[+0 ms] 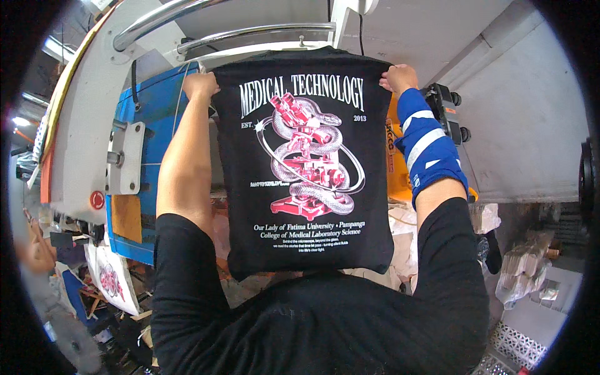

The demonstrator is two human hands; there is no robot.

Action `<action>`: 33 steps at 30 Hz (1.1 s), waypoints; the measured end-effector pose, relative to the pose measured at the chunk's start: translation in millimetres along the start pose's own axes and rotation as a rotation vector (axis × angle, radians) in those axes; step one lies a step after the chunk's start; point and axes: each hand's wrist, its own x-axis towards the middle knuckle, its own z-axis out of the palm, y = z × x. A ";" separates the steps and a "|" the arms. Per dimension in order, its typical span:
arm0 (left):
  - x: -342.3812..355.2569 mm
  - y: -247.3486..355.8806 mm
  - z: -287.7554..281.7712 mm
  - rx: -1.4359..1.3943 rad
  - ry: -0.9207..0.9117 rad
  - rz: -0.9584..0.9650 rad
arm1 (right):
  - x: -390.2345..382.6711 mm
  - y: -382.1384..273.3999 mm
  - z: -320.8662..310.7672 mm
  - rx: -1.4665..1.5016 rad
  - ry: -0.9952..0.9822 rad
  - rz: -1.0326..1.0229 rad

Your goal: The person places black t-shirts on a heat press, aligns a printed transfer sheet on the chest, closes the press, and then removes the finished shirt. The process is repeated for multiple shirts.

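A black T-shirt (250, 206) hangs spread out in front of me, its printed face toward me. The print shows a pink and white microscope with a snake coiled round it, and white lettering above and below. My left hand (201, 85) is closed on the shirt's upper left corner. At the upper right corner my right hand (399, 79) pinches the cloth the same way. A blue sleeve with white stripes (427, 140) covers my right forearm; the left forearm is bare. Both arms are stretched forward, and the shirt's lower edge hangs near my chest.
Behind the shirt stands a white machine with chrome bars (262, 31) and a blue panel (147, 169). A red button (97, 200) sits at its left. A printed white sheet (112, 278) is at lower left, plastic-wrapped bundles (522, 269) at lower right. Another person's arm (39, 247) shows far left.
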 end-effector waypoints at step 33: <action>-39.5 -44.0 92.1 -0.076 0.157 0.244 | -87.3 -29.0 47.2 -0.222 0.201 0.180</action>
